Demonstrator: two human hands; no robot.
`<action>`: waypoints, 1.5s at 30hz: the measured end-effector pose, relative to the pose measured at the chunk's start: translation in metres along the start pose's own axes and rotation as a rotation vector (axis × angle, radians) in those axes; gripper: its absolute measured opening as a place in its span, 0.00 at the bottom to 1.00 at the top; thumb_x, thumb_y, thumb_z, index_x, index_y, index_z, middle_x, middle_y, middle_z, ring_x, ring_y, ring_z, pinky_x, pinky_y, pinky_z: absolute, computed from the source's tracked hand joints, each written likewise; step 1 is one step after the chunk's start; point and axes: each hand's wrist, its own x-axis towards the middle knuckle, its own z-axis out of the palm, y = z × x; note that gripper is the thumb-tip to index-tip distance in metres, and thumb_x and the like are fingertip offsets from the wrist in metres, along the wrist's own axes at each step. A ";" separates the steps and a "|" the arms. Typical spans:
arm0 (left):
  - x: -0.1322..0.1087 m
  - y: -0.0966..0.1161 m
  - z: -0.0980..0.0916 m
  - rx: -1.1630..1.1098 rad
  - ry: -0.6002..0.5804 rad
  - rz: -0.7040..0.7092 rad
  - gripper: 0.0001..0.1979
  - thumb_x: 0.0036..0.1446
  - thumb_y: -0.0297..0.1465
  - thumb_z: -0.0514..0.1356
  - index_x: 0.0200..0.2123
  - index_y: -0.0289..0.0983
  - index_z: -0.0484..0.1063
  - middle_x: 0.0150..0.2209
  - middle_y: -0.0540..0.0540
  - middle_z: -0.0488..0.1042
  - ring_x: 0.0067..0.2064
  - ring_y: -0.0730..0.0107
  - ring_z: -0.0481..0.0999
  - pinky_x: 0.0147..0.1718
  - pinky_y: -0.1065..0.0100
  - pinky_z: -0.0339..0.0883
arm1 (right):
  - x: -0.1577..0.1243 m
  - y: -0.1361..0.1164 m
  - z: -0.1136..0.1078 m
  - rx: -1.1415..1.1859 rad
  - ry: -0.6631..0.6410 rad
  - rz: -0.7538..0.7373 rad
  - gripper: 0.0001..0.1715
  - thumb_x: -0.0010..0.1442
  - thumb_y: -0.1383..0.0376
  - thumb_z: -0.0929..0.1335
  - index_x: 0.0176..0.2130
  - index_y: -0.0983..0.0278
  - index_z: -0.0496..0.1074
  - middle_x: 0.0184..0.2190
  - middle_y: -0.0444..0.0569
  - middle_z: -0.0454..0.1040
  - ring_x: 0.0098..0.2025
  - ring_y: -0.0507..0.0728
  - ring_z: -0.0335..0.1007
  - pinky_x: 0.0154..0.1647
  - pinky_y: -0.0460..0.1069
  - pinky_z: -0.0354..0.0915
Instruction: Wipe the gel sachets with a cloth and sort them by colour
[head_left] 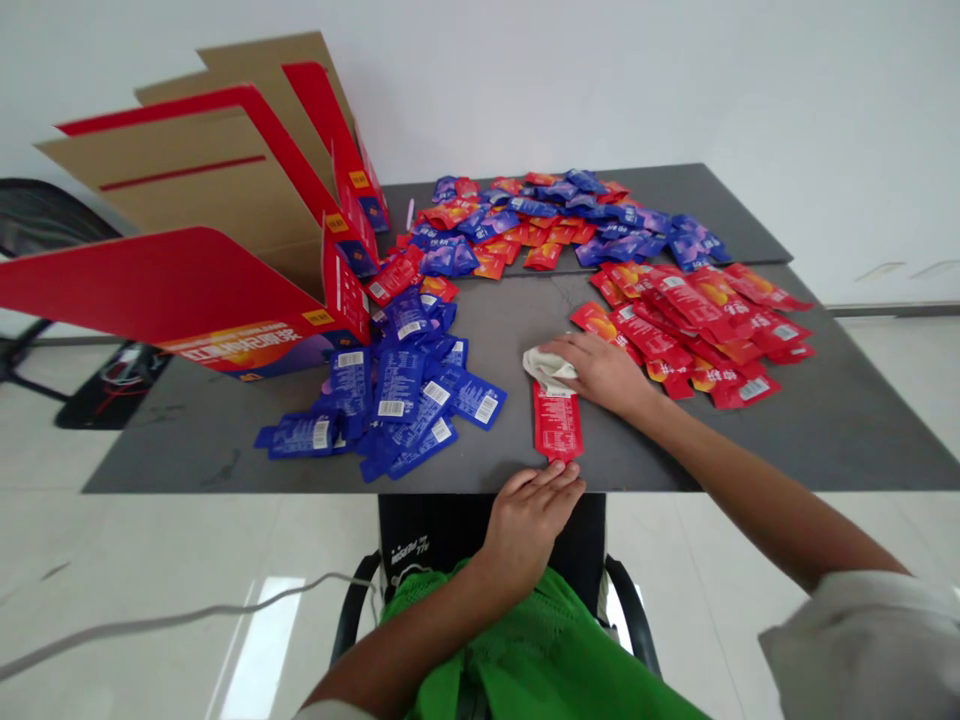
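A red pouch [558, 425] lies flat near the front edge of the grey table, its printed back facing up. My right hand [600, 372] is closed on a folded white cloth [551, 368] and presses it against the pouch's far end. At the near end, the fingertips of my left hand [534, 520] hold the pouch's narrow tip at the table edge; its thumb is hidden. To the left lies a loose pile of blue pouches [401, 385], several with barcodes up. A heap of red pouches [697, 320] sits beyond my right forearm.
Open red cardboard boxes [255, 290] stand on the left, flaps raised. Mixed red and blue pouches [540, 220] spread across the back of the grey table [847, 420]. A black chair [397, 520] is below the front edge, and a grey cable [225, 609] crosses the floor.
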 end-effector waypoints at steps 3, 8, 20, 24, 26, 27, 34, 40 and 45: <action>-0.001 0.000 0.001 -0.002 -0.004 -0.001 0.16 0.78 0.25 0.53 0.58 0.38 0.79 0.62 0.47 0.81 0.64 0.67 0.80 0.59 0.65 0.74 | 0.007 0.002 -0.015 -0.015 0.128 0.040 0.24 0.73 0.59 0.68 0.64 0.62 0.75 0.58 0.59 0.80 0.60 0.67 0.76 0.62 0.60 0.72; 0.000 0.001 -0.001 -0.003 -0.023 0.003 0.15 0.76 0.24 0.56 0.59 0.38 0.79 0.61 0.46 0.82 0.63 0.66 0.81 0.60 0.63 0.74 | -0.044 -0.042 -0.040 0.060 0.129 -0.044 0.28 0.73 0.60 0.69 0.69 0.57 0.69 0.62 0.56 0.78 0.61 0.65 0.76 0.61 0.59 0.73; 0.000 -0.001 0.000 0.008 0.067 0.048 0.15 0.77 0.24 0.54 0.56 0.37 0.80 0.60 0.47 0.82 0.62 0.68 0.81 0.58 0.64 0.74 | -0.010 -0.005 -0.002 -0.020 0.075 0.031 0.23 0.71 0.62 0.70 0.63 0.61 0.75 0.57 0.59 0.80 0.57 0.67 0.78 0.58 0.62 0.76; 0.015 -0.002 -0.018 -0.075 0.067 0.035 0.10 0.77 0.28 0.59 0.55 0.37 0.79 0.52 0.47 0.86 0.54 0.67 0.85 0.52 0.62 0.74 | -0.020 -0.007 -0.026 -0.020 0.343 0.146 0.25 0.72 0.59 0.69 0.65 0.58 0.74 0.59 0.57 0.79 0.59 0.67 0.77 0.62 0.62 0.73; 0.032 -0.004 -0.033 -0.120 0.046 -0.023 0.10 0.77 0.32 0.60 0.56 0.39 0.78 0.47 0.48 0.87 0.47 0.67 0.87 0.51 0.60 0.72 | -0.044 -0.020 -0.038 0.004 0.444 0.191 0.26 0.71 0.58 0.71 0.65 0.56 0.74 0.59 0.55 0.80 0.59 0.66 0.78 0.62 0.62 0.73; 0.043 -0.006 -0.040 -0.127 0.046 -0.058 0.10 0.77 0.33 0.60 0.56 0.39 0.77 0.46 0.48 0.87 0.44 0.67 0.86 0.51 0.59 0.71 | -0.057 -0.026 -0.043 0.016 0.467 0.219 0.25 0.71 0.58 0.72 0.65 0.55 0.74 0.58 0.54 0.81 0.58 0.66 0.78 0.61 0.62 0.74; 0.108 -0.027 -0.051 0.175 -0.073 -0.298 0.28 0.75 0.42 0.60 0.70 0.32 0.66 0.62 0.34 0.76 0.62 0.49 0.75 0.57 0.52 0.69 | -0.129 -0.054 -0.031 0.085 0.533 0.508 0.19 0.69 0.54 0.73 0.57 0.55 0.79 0.52 0.52 0.83 0.50 0.66 0.82 0.55 0.61 0.76; 0.129 -0.042 -0.041 0.184 -0.310 -0.364 0.27 0.69 0.48 0.66 0.60 0.33 0.74 0.55 0.36 0.75 0.56 0.51 0.76 0.54 0.58 0.71 | -0.141 -0.057 -0.012 0.165 0.559 0.634 0.21 0.69 0.50 0.73 0.56 0.57 0.80 0.51 0.52 0.83 0.51 0.64 0.81 0.55 0.59 0.75; 0.143 -0.053 -0.044 -0.019 -0.422 -0.369 0.28 0.60 0.42 0.75 0.58 0.34 0.76 0.53 0.38 0.76 0.52 0.55 0.80 0.49 0.64 0.71 | -0.141 -0.054 -0.010 0.212 0.582 0.667 0.22 0.68 0.49 0.73 0.55 0.57 0.81 0.51 0.52 0.83 0.51 0.64 0.81 0.56 0.58 0.75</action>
